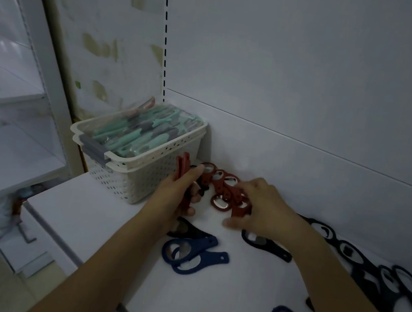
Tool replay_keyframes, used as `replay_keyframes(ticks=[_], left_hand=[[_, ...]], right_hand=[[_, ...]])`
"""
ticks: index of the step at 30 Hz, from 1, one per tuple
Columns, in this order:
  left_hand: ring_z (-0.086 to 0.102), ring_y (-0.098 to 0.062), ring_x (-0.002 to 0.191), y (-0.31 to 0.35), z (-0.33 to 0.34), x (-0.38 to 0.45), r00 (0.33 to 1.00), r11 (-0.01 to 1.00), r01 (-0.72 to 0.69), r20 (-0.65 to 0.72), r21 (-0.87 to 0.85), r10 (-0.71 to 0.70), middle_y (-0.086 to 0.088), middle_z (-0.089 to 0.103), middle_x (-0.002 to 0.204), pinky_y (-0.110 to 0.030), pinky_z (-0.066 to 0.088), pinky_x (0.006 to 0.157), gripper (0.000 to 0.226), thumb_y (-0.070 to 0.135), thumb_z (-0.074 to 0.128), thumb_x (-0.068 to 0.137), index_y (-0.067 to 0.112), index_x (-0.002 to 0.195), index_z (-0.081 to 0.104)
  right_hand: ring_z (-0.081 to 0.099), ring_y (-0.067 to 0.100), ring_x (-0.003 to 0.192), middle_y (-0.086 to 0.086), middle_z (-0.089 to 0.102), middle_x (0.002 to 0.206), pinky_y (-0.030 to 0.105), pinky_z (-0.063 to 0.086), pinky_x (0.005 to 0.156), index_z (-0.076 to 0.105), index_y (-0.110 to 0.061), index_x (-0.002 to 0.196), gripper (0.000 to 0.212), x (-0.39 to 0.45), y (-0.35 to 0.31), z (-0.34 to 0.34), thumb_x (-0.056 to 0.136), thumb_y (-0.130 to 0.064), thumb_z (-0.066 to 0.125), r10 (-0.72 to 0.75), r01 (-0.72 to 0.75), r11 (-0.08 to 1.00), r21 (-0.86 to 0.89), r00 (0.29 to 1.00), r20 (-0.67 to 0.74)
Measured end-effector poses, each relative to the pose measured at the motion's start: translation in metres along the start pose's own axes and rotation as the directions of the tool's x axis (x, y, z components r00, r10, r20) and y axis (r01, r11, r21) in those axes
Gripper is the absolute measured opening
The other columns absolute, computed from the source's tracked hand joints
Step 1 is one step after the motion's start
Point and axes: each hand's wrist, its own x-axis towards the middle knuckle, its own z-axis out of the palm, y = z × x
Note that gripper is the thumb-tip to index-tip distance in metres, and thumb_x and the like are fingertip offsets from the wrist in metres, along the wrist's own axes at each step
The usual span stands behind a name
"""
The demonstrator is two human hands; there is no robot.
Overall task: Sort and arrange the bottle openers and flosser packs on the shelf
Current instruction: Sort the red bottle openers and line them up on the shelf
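Left hand (177,191) grips stacked red rubbery bottle openers (181,165), right hand (261,206) fingers curl over loose red ones (222,184); blue and black openers (193,254) from six to three o'clock remain unsorted.

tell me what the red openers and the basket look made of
Red openers: likely matte rubbery or plastic coating, with shiny, seemingly metal inserts glinting inside the loops. Basket: looks like matte white moulded plastic, going by its perforated walls and rolled rim.
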Motion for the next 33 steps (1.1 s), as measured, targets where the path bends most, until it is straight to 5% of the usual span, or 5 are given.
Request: replay_keyframes(ticks=[4, 10, 16, 22, 33], left_hand=[[0.061, -0.017, 0.062, 0.001, 0.002, 0.000, 0.999, 0.997, 0.044, 0.005, -0.058, -0.043, -0.002, 0.059, 0.064, -0.023, 0.041, 0.042, 0.024, 0.040, 0.060, 0.094, 0.018, 0.085, 0.058], [0.058, -0.019, 0.070, 0.000, 0.005, 0.003, 0.995, 0.979, 0.074, 0.073, -0.191, -0.061, -0.009, 0.057, 0.081, -0.024, 0.045, 0.043, 0.010, 0.012, 0.049, 0.099, 0.010, 0.101, 0.059], [0.065, -0.036, 0.108, 0.002, 0.006, -0.002, 0.976, 0.957, 0.119, 0.209, -0.263, -0.064, -0.023, 0.065, 0.120, -0.046, 0.061, 0.078, 0.027, 0.005, 0.045, 0.101, -0.002, 0.126, 0.055], [0.061, -0.039, 0.119, 0.002, 0.006, -0.010, 0.928, 0.969, 0.184, 0.354, -0.167, -0.115, -0.023, 0.062, 0.130, -0.053, 0.056, 0.090, 0.037, 0.020, 0.053, 0.097, 0.002, 0.129, 0.056], [0.061, -0.017, 0.075, -0.001, 0.001, -0.006, 0.904, 0.960, 0.229, 0.401, -0.161, -0.148, -0.006, 0.063, 0.088, -0.024, 0.049, 0.046, 0.024, 0.005, 0.049, 0.085, 0.009, 0.104, 0.063]], right_hand=[[0.020, 0.022, 0.137, -0.002, 0.023, 0.152, 0.036, 0.022, 0.114, 0.018, -0.030, 0.152, 0.108, -0.001, -0.002, 0.008, 0.065, -0.074, 0.067, -0.057, 0.061, 0.991, -0.117, 0.997, 0.043], [0.060, 0.018, 0.083, 0.001, 0.062, 0.090, 0.024, 0.051, 0.073, 0.063, -0.007, 0.105, 0.025, 0.001, 0.003, -0.004, 0.084, -0.021, 0.068, -0.101, 0.101, 0.995, -0.011, 0.995, -0.014], [0.063, 0.020, 0.082, 0.005, 0.069, 0.092, 0.035, 0.050, 0.080, 0.069, -0.015, 0.098, 0.018, -0.004, 0.013, -0.049, 0.096, -0.021, 0.052, 0.029, -0.046, 0.998, -0.042, 0.943, -0.330], [0.064, 0.003, 0.056, -0.003, 0.068, 0.070, 0.009, 0.047, 0.058, 0.070, -0.017, 0.088, 0.016, -0.023, -0.011, -0.069, 0.096, -0.017, 0.056, -0.010, 0.198, 0.901, 0.387, 0.899, -0.437], [0.058, 0.012, 0.103, -0.003, 0.059, 0.122, 0.028, 0.048, 0.090, 0.057, -0.024, 0.128, 0.044, 0.005, 0.012, -0.004, 0.089, -0.044, 0.062, -0.013, 0.085, 0.977, 0.194, 0.939, -0.342]])
